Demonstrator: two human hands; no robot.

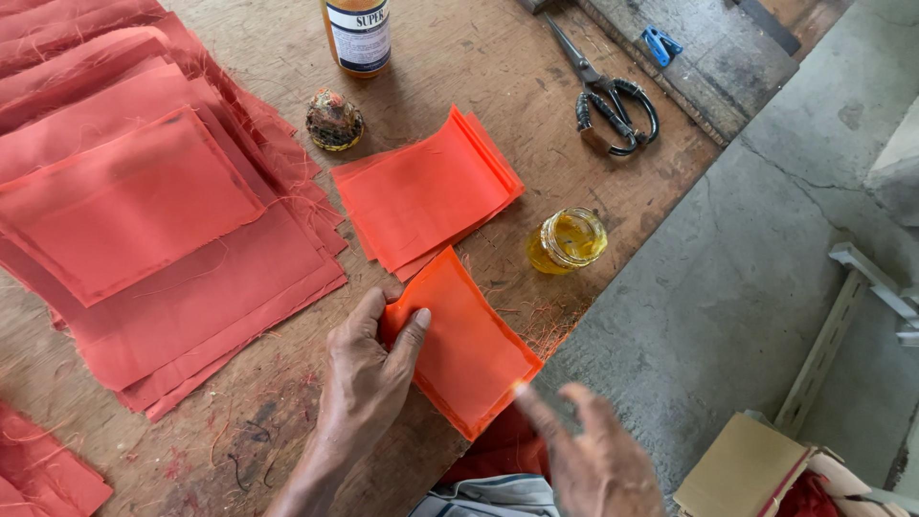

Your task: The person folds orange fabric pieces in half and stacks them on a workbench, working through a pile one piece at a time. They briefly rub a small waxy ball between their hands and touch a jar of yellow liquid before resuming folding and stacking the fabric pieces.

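My left hand (369, 373) presses on the near-left corner of a small bright orange fabric rectangle (469, 345), which lies at the wooden table's (479, 86) front edge and sticks out over it. Fingers apart and blurred, my right hand (593, 450) hovers just below the rectangle's near corner and holds nothing. A small stack of similar orange pieces (426, 191) lies just beyond, its edges curling up.
A big pile of larger red-orange fabric sheets (144, 211) covers the table's left. A yellow-filled glass jar (568, 239), black-handled scissors (613, 101), a labelled bottle (357, 36), a small round dark object (334, 121). Concrete floor on the right, cardboard box (756, 469).
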